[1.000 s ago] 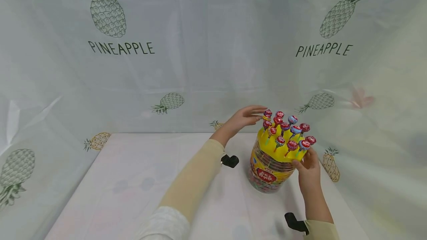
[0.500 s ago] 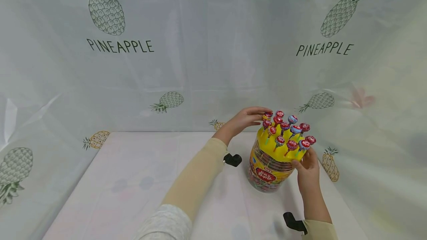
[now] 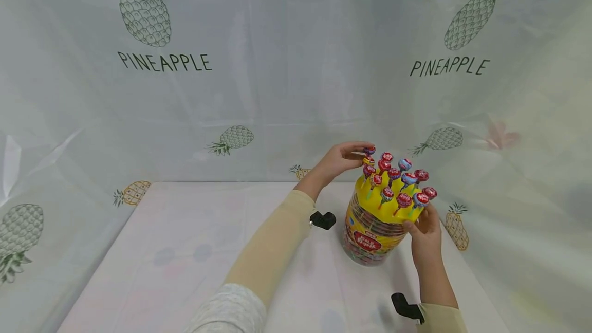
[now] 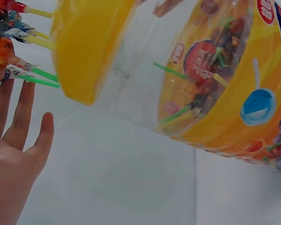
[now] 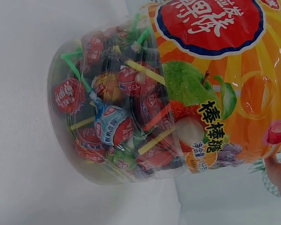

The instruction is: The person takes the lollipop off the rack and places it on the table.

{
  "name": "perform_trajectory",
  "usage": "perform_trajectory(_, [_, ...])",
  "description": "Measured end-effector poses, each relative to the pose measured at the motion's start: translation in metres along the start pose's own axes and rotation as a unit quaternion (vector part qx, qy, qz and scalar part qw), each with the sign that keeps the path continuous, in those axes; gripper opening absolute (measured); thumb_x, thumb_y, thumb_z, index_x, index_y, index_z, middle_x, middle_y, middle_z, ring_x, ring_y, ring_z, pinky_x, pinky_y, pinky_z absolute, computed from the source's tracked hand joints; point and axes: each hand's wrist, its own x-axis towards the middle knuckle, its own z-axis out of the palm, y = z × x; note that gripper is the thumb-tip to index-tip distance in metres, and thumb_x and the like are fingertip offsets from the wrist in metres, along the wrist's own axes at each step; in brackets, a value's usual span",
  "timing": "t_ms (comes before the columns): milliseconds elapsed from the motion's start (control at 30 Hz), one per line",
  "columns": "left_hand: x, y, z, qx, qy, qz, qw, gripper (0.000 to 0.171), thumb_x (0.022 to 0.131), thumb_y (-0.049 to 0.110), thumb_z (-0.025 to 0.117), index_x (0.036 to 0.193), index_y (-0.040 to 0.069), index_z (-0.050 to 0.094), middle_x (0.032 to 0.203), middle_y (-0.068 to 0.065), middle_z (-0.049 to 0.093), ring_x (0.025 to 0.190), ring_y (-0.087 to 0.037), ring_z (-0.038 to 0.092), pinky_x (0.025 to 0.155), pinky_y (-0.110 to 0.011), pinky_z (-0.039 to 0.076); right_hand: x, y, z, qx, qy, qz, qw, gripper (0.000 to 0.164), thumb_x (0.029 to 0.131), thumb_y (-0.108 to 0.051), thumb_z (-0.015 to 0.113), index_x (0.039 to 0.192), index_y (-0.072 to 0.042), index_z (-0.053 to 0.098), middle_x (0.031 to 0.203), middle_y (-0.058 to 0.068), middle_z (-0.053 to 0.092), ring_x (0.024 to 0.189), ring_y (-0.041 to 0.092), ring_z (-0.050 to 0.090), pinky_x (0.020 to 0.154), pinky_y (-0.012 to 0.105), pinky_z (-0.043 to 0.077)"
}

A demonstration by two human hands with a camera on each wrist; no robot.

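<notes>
A clear plastic jar of wrapped lollipops stands on the table, under a yellow lid. Several lollipops stick up from this lid by their sticks. At its far left edge, my left hand pinches a purple-red lollipop by its head, above a yellow-wrapped one. In the left wrist view, the fingers reach the wrapped heads beside green sticks. My right hand grips the lid's near right edge, thumb in front. Through the jar wall, loose lollipops show in the right wrist view.
A pale cloth covers the table, which stretches out to the left of the jar. Behind it hangs a pineapple-print curtain. Black wrist mounts stick out from both sleeves.
My left hand first dipped toward the lid with the lollipop, then rose, lifting its head above the neighbouring one. My right hand keeps its grip on the lid's edge.
</notes>
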Motion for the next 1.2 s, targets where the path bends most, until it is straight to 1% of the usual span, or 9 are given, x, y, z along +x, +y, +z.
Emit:
perform_trajectory(100, [0.0, 0.002, -0.001, 0.0, 0.036, 0.011, 0.9993, 0.041, 0.094, 0.004, 0.063, 0.133, 0.015, 0.061, 0.128, 0.0, 0.06, 0.112, -0.013, 0.06, 0.093, -0.029, 0.049, 0.0, 0.0, 0.001, -0.004, 0.003, 0.004, 1.0, 0.065, 0.094, -0.017, 0.062, 0.15, -0.032, 0.033, 0.158, -0.002, 0.026, 0.146, 0.025, 0.017, 0.114, 0.048, 0.019])
perform_trajectory(233, [-0.005, 0.005, -0.006, -0.002, 0.084, 0.015, 0.9963, 0.042, 0.093, 0.003, 0.065, 0.132, 0.018, 0.062, 0.125, 0.0, 0.06, 0.109, -0.015, 0.061, 0.09, -0.031, 0.051, 0.0, 0.0, 0.002, -0.003, 0.002, 0.006, 1.0, 0.066, 0.094, -0.016, 0.062, 0.151, -0.032, 0.032, 0.158, -0.002, 0.025, 0.147, 0.026, 0.016, 0.115, 0.047, 0.018])
perform_trajectory(300, [-0.009, 0.005, -0.01, 0.001, 0.099, 0.013, 0.995, 0.042, 0.092, 0.002, 0.065, 0.131, 0.019, 0.062, 0.124, 0.0, 0.06, 0.109, -0.015, 0.061, 0.089, -0.031, 0.052, 0.0, -0.001, 0.003, 0.0, 0.002, 0.005, 1.0, 0.066, 0.094, -0.015, 0.062, 0.151, -0.031, 0.033, 0.158, -0.001, 0.026, 0.146, 0.025, 0.017, 0.115, 0.045, 0.019])
perform_trajectory(433, [-0.02, 0.003, -0.016, 0.003, 0.114, 0.001, 0.9935, 0.043, 0.092, 0.003, 0.066, 0.132, 0.018, 0.062, 0.126, -0.002, 0.059, 0.109, -0.015, 0.06, 0.09, -0.031, 0.051, 0.0, 0.0, 0.003, 0.01, 0.005, -0.003, 1.0, 0.065, 0.094, -0.014, 0.062, 0.15, -0.03, 0.035, 0.156, -0.001, 0.029, 0.145, 0.023, 0.02, 0.114, 0.04, 0.022])
perform_trajectory(600, [-0.042, -0.006, -0.016, 0.0, 0.138, -0.03, 0.9899, 0.044, 0.091, 0.004, 0.068, 0.13, 0.022, 0.062, 0.125, 0.001, 0.059, 0.108, -0.015, 0.061, 0.089, -0.032, 0.052, 0.0, 0.001, 0.003, 0.024, 0.001, -0.017, 1.0, 0.063, 0.094, -0.011, 0.06, 0.15, -0.028, 0.035, 0.156, 0.0, 0.03, 0.144, 0.022, 0.022, 0.113, 0.035, 0.025])
perform_trajectory(767, [-0.064, -0.019, -0.008, 0.004, 0.151, -0.063, 0.9866, 0.044, 0.09, 0.004, 0.07, 0.127, 0.026, 0.064, 0.122, 0.003, 0.06, 0.105, -0.015, 0.062, 0.087, -0.033, 0.053, 0.0, 0.001, 0.002, 0.031, 0.0, -0.023, 0.999, 0.063, 0.095, -0.01, 0.059, 0.15, -0.027, 0.035, 0.156, 0.001, 0.029, 0.144, 0.022, 0.023, 0.113, 0.032, 0.026])
perform_trajectory(900, [-0.08, -0.027, -0.001, -0.001, 0.161, -0.081, 0.9837, 0.045, 0.089, 0.002, 0.069, 0.128, 0.024, 0.064, 0.121, 0.002, 0.061, 0.104, -0.017, 0.062, 0.086, -0.033, 0.053, 0.0, 0.001, 0.001, 0.028, -0.003, -0.021, 0.999, 0.062, 0.095, -0.01, 0.059, 0.15, -0.027, 0.035, 0.155, 0.001, 0.03, 0.144, 0.021, 0.023, 0.113, 0.033, 0.024])
perform_trajectory(1033, [-0.097, -0.036, 0.003, -0.023, 0.181, -0.095, 0.9786, 0.047, 0.088, -0.003, 0.07, 0.13, 0.018, 0.063, 0.119, -0.002, 0.062, 0.103, -0.019, 0.063, 0.087, -0.033, 0.053, 0.001, 0.002, 0.001, 0.017, -0.004, -0.014, 1.0, 0.063, 0.095, -0.011, 0.06, 0.15, -0.028, 0.034, 0.156, 0.0, 0.029, 0.145, 0.02, 0.02, 0.115, 0.039, 0.02])
perform_trajectory(1200, [-0.116, -0.049, 0.007, -0.052, 0.2, -0.119, 0.9711, 0.052, 0.086, -0.007, 0.069, 0.134, 0.011, 0.059, 0.118, -0.006, 0.061, 0.103, -0.024, 0.062, 0.086, -0.033, 0.053, 0.001, 0.001, 0.001, 0.0, -0.005, 0.004, 1.0, 0.069, 0.094, -0.018, 0.062, 0.153, -0.032, 0.029, 0.16, -0.004, 0.021, 0.147, 0.021, 0.013, 0.116, 0.044, 0.013])
